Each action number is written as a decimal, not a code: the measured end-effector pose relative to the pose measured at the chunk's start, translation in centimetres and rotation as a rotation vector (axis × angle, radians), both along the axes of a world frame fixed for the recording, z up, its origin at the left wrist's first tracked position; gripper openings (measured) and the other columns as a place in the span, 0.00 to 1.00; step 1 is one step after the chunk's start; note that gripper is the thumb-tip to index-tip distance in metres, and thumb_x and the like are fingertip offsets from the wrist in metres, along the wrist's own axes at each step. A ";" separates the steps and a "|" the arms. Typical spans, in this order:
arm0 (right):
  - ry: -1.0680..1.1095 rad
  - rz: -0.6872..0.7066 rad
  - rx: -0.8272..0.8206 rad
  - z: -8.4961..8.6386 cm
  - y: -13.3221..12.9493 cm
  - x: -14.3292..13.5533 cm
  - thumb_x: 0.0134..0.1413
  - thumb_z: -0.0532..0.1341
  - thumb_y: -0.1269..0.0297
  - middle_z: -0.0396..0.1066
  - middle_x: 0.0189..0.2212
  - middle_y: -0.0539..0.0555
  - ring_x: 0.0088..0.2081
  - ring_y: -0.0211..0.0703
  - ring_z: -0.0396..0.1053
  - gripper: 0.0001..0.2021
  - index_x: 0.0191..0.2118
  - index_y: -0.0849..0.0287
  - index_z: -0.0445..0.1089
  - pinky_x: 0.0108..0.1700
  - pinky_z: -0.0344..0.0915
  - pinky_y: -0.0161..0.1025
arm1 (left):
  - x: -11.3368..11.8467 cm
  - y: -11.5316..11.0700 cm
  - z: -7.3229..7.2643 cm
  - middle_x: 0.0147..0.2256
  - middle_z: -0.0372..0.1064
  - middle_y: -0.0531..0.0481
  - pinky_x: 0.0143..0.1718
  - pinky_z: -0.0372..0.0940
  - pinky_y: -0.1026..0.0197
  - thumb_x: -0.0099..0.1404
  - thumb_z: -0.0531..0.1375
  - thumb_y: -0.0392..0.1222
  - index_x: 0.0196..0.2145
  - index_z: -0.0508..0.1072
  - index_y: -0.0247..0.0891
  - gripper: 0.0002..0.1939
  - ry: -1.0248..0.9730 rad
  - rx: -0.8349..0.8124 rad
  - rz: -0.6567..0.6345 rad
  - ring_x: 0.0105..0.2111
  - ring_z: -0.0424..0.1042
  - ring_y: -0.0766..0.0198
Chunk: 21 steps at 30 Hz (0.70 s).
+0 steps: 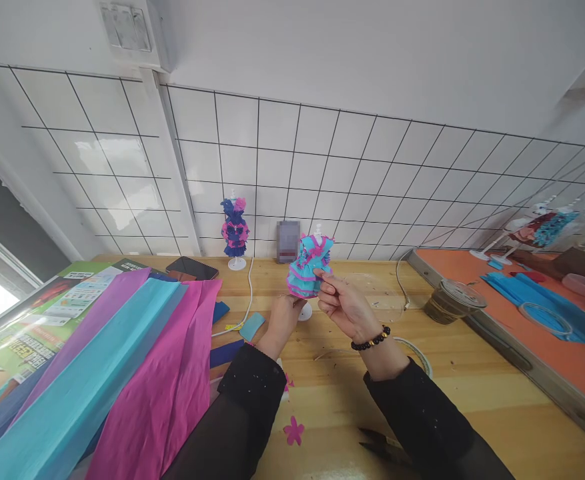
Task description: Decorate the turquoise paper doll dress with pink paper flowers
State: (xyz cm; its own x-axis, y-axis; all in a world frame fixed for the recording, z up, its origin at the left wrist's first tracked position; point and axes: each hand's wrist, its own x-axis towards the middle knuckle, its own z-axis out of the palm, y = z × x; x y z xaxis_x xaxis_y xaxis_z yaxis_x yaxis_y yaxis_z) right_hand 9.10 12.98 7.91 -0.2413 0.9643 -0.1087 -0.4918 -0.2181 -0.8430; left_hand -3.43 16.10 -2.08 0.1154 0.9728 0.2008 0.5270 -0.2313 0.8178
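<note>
A miniature dress form (318, 230) in a turquoise and pink layered paper dress (308, 259) stands on a round white base (305, 312) in the middle of the table. My left hand (283, 320) is closed at the lower hem, its fingertips partly hidden at the form's stem. At the skirt's right side, my right hand (345, 303) pinches thumb and forefinger together against the paper; what lies between them is too small to tell. A pink paper flower (293, 431) lies on the wood nearer to me, and dark scissors (385, 448) rest partly under my right sleeve.
Purple, turquoise and pink crepe paper sheets (165, 373) cover the left side. Behind stand a second dressed form (235, 230), a phone (192, 268) and a grey upright panel (288, 241). At right are a lidded plastic cup (455, 301) and an orange surface (537, 333) with more forms.
</note>
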 end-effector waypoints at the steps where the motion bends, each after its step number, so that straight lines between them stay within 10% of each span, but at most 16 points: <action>1: -0.007 0.004 0.005 0.0 -0.1 0.1 0.45 0.63 0.62 0.47 0.16 0.40 0.15 0.25 0.38 0.12 0.36 0.60 0.66 0.16 0.42 0.27 | 0.0 0.0 0.0 0.28 0.72 0.46 0.29 0.58 0.65 0.59 0.52 0.46 0.29 0.75 0.31 0.17 0.001 -0.002 0.003 0.29 0.66 0.62; 7: -0.297 0.058 0.155 -1.0 -2.5 1.9 0.48 0.61 0.57 0.45 0.15 0.40 0.16 0.27 0.39 0.12 0.25 0.60 0.63 0.18 0.39 0.30 | 0.1 0.1 -0.1 0.25 0.70 0.48 0.27 0.56 0.65 0.59 0.51 0.46 0.29 0.75 0.30 0.18 0.011 -0.027 0.002 0.27 0.65 0.63; 14: -1.086 0.432 0.285 -5.1 -8.9 3.2 0.49 0.57 0.60 0.60 0.17 0.46 0.21 0.32 0.54 0.11 0.22 0.61 0.65 0.24 0.50 0.31 | 0.1 0.1 0.4 0.24 0.70 0.46 0.27 0.53 0.66 0.58 0.52 0.45 0.27 0.74 0.28 0.17 0.054 -0.071 -0.004 0.27 0.64 0.64; 21: -1.452 0.352 0.430 -6.6 -13.7 0.5 0.49 0.55 0.68 0.70 0.29 0.53 0.33 0.40 0.66 0.06 0.30 0.58 0.69 0.35 0.57 0.33 | 0.2 0.4 0.5 0.22 0.66 0.50 0.26 0.51 0.66 0.56 0.53 0.38 0.24 0.71 0.31 0.10 0.129 -0.100 -0.022 0.25 0.61 0.67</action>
State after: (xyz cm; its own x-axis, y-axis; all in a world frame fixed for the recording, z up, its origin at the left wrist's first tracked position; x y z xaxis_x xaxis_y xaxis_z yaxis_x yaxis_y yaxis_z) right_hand 9.59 -0.76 1.28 -0.3911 0.9023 -0.1813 0.7950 0.2319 -0.5605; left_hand -3.22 16.47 -1.57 0.1550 0.9842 0.0852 0.6245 -0.1645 0.7635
